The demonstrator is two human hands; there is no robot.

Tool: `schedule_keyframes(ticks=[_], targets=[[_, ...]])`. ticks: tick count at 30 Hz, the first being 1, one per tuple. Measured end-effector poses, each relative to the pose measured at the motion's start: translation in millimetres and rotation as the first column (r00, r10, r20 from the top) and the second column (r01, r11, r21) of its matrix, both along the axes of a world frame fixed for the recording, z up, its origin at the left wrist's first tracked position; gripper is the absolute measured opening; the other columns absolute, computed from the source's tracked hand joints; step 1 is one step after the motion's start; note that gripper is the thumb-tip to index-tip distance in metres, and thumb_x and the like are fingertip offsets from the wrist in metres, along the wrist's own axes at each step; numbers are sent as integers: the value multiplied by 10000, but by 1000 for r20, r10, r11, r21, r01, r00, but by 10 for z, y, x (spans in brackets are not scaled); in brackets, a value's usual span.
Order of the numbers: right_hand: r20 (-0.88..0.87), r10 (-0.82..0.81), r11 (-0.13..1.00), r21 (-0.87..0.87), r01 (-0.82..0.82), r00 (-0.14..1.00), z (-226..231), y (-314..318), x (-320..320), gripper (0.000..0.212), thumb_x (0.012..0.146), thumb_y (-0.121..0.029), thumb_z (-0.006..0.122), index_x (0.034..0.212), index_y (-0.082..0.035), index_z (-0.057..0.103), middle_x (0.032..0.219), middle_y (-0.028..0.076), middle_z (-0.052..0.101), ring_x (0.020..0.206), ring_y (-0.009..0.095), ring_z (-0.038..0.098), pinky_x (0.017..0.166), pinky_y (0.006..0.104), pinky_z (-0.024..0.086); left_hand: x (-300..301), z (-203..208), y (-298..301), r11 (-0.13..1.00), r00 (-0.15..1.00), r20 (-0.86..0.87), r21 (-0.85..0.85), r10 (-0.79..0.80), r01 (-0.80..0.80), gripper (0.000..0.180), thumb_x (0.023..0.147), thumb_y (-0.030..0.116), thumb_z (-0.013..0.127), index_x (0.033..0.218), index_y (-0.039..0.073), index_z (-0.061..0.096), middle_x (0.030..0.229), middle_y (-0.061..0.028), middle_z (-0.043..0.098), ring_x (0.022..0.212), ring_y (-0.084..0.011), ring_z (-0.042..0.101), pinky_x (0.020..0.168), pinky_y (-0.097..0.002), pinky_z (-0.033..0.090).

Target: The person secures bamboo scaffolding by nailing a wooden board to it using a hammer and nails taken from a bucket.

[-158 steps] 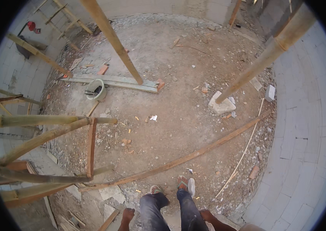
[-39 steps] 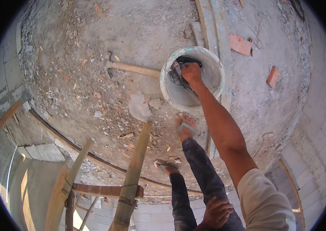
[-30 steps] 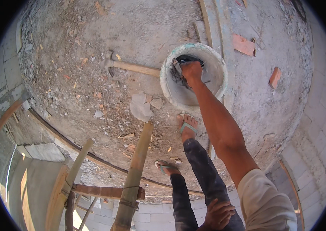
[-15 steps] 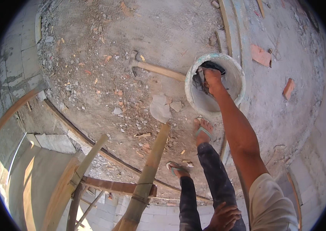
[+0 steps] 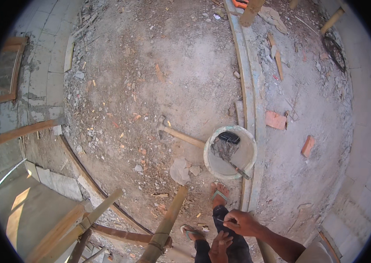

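Observation:
My right hand (image 5: pixel 240 222) is over my knee, thumb and fingers pinched on a thin, nail-like piece (image 5: pixel 220 220). Just below it is my left hand (image 5: pixel 220 247), its fingers loosely bent and slightly apart, with nothing visible in them. Beyond my foot stands a round, pale, stained bucket (image 5: pixel 207 158). Inside the bucket lie a black object (image 5: pixel 229 137), a heap of thin grey nail-like pieces (image 5: pixel 223 150) and a tool with a dark handle (image 5: pixel 242 172) leaning over the near rim. A hammer (image 5: pixel 183 136) with a wooden handle lies on the ground, its handle end at the bucket.
Bamboo poles (image 5: pixel 168 223) rise at the lower left beside a timber beam (image 5: pixel 124 234). A long raised strip (image 5: pixel 249 87) runs past the bucket's right side. Broken brick pieces (image 5: pixel 275 119) lie to the right. Rubble and a flat stone piece (image 5: pixel 179 171) are scattered left of the bucket.
My right hand has left the bucket and come back over my knee with a thin piece pinched in it. My left hand has lifted from resting on the knee. The view has shifted.

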State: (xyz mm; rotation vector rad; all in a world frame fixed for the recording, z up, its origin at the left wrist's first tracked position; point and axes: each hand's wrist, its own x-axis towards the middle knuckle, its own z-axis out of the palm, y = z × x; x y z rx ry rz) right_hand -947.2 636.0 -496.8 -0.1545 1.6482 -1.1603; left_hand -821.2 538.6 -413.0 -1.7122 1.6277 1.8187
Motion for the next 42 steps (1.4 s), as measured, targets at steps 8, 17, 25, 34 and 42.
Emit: schedule_keyframes(ticks=[8,17,25,34,42], targets=[[-82,148,987,-54,-153,986,357,-90,952,163,1027,-114,700,1157,-14,708,1029,186,685,955,385,707,819,452,556,686,-335,-317,897,941,105,284,321,-338,376,1148,268,592,1193,-78,730,1131,-107,762,1028,-158,726,876,-301,585],[-415,12,999,-36,-29,910,-1596,-1254,157,206,974,-18,648,1169,24,700,1043,273,706,976,478,700,867,540,562,2043,5,-458,993,907,417,117,-66,19,271,1048,204,703,1194,-25,700,1022,-117,738,897,-217,776,785,-338,663],[-753,281,858,475,196,596,-3430,-2474,-758,282,941,-114,663,1191,5,611,1098,204,646,996,405,698,867,529,581,3322,426,-152,855,704,642,142,303,-499,402,1012,160,758,1380,19,679,1139,-144,767,869,-238,783,734,-385,681],[-519,452,818,566,-104,726,-3117,-2723,-730,423,833,-390,807,1073,-63,689,1058,185,725,1030,376,737,839,505,617,3138,332,-464,881,760,580,144,295,-451,356,1009,142,745,1338,18,685,1112,-139,766,854,-243,777,715,-386,669],[287,-66,979,206,6,956,-1722,-2079,-137,560,765,-376,810,1077,88,780,934,189,782,871,292,760,766,438,568,1862,-97,-1895,988,967,243,120,70,-101,316,1007,127,733,1301,18,690,1088,-135,765,841,-246,772,697,-387,657]])
